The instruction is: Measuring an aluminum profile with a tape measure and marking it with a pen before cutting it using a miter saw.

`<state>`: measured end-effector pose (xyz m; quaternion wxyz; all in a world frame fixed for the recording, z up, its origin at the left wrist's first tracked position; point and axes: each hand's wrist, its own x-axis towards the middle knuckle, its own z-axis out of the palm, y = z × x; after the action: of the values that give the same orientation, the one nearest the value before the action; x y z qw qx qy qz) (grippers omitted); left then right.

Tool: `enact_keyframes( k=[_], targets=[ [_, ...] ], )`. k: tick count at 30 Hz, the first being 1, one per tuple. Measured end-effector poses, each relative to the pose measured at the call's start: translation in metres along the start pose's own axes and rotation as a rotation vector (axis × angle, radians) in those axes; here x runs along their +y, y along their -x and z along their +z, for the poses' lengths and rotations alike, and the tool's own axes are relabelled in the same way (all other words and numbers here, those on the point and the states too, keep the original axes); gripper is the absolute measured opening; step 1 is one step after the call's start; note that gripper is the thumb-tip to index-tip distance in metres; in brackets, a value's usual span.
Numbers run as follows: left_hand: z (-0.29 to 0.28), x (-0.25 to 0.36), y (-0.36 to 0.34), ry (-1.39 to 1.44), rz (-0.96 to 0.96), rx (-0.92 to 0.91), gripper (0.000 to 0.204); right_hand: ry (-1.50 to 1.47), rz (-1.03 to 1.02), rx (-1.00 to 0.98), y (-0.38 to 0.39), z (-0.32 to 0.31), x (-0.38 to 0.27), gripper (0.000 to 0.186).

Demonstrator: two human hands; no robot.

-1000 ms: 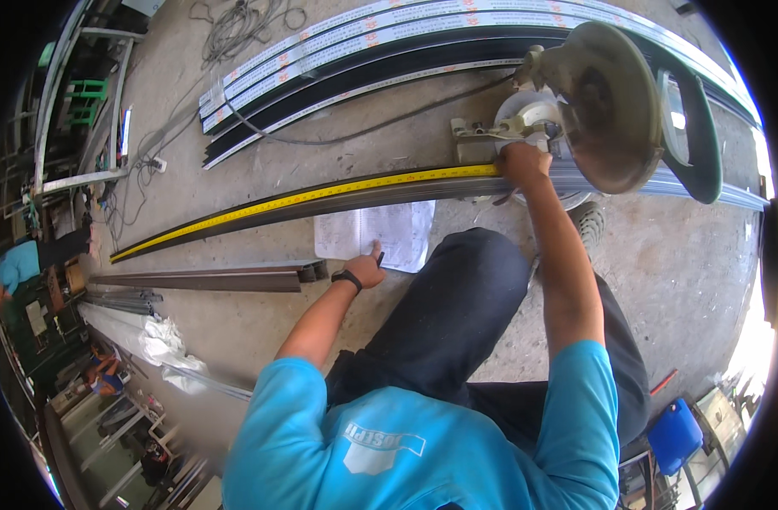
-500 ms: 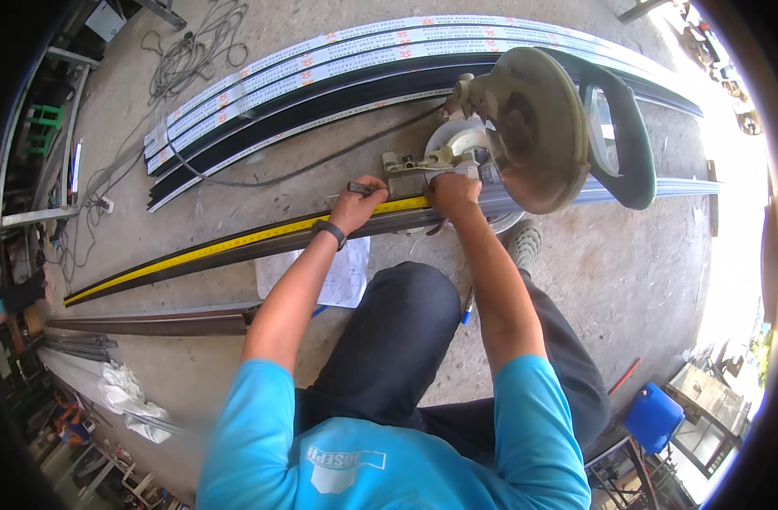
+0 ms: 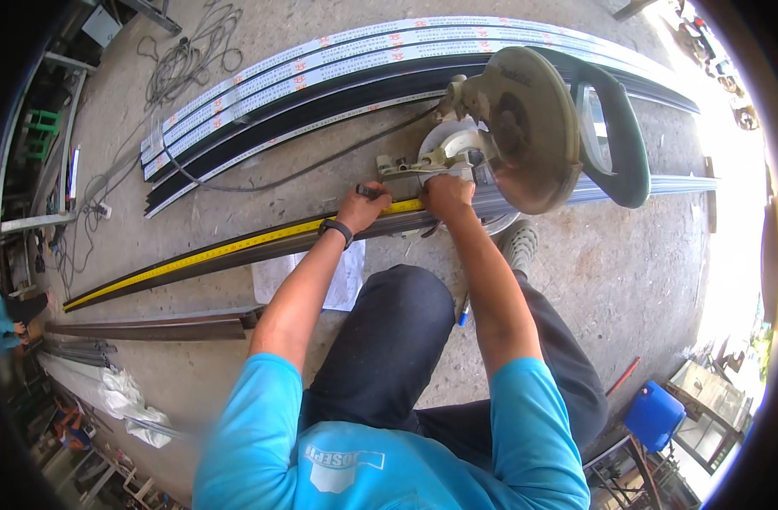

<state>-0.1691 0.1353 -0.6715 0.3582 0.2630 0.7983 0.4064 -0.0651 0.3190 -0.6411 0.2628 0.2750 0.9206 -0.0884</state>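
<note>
A yellow tape measure blade (image 3: 236, 246) runs along a bundle of long dark metal profiles (image 3: 164, 279) from the far left to my hands. My right hand (image 3: 446, 197) is closed on the blade's right end beside the miter saw (image 3: 533, 127); it hides what lies under the fingers. Just left of it, my left hand (image 3: 361, 209) rests at the blade, its fingers closed round a short dark marker-like stick (image 3: 368, 192). The saw's round guard and handle stand over the profiles to the right.
Wrapped profiles (image 3: 355, 51) lie beyond, with the saw's cable (image 3: 278, 180) crossing in front. Paper sheets (image 3: 346, 276) and a blue-capped pen (image 3: 464, 311) lie near my knees. Brown bars (image 3: 151, 328) rest at left, where another person (image 3: 0, 323) shows. A blue jerrycan (image 3: 654, 416) stands right.
My left hand has slid a little to the right along the tape, closer to my right hand. More of the other person shows at the left edge. My right hand has barely moved.
</note>
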Motion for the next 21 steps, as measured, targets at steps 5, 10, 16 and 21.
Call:
enact_keyframes(
  k=[5, 10, 16, 21],
  targets=[
    [0.003, 0.008, -0.001, -0.021, 0.004, 0.021, 0.027, 0.011, 0.062, 0.044, -0.003, 0.005, -0.001, 0.029],
    [0.013, 0.01, -0.006, -0.014, 0.084, 0.031, 0.026, 0.011, 0.063, 0.041, -0.002, 0.002, -0.001, 0.03],
    [0.022, 0.004, -0.008, -0.001, 0.061, 0.026, 0.025, -0.01, 0.006, -0.009, 0.005, -0.005, -0.001, 0.03],
    [0.022, 0.002, -0.01, 0.032, 0.049, 0.014, 0.024, 0.004, 0.002, 0.014, 0.007, -0.006, -0.001, 0.029]
  ],
)
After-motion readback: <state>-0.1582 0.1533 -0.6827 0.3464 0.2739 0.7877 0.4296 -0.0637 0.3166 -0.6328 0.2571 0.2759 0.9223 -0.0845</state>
